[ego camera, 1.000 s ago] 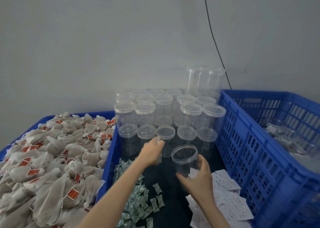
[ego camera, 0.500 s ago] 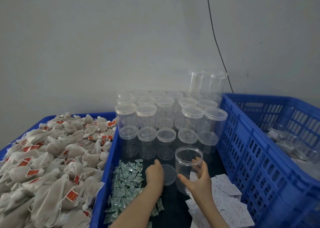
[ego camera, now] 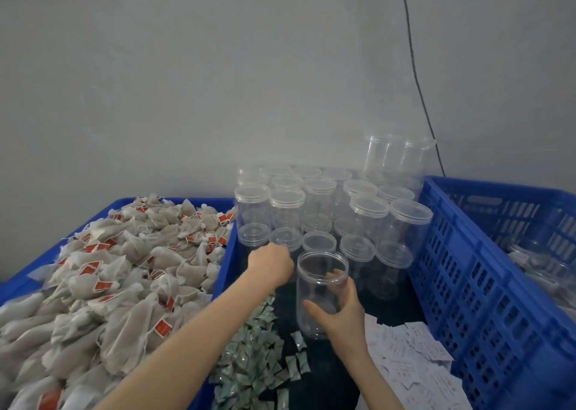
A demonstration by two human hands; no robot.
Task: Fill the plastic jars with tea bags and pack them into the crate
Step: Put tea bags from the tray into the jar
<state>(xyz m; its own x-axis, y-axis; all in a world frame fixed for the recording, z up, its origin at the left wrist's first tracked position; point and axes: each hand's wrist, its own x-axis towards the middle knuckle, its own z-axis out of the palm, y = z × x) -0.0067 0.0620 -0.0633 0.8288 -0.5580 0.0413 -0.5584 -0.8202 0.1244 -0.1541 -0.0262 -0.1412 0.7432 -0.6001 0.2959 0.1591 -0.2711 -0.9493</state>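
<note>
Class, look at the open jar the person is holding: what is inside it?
The open jar held by the right hand looks empty: no tea bags inside. Its base is partly covered by that hand, so the bottom cannot be fully checked.

Clear lidless jar [ego camera: 321, 288] upright beside heaped tea bags [ego camera: 103, 285] and blue crate [ego camera: 486, 285].

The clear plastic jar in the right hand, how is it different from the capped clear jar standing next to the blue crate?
The clear plastic jar has no lid; the capped clear jar wears one. The right hand grips the open jar near the front; the capped jar stands untouched in the upper tier. Both are transparent, cylindrical and empty.
</note>
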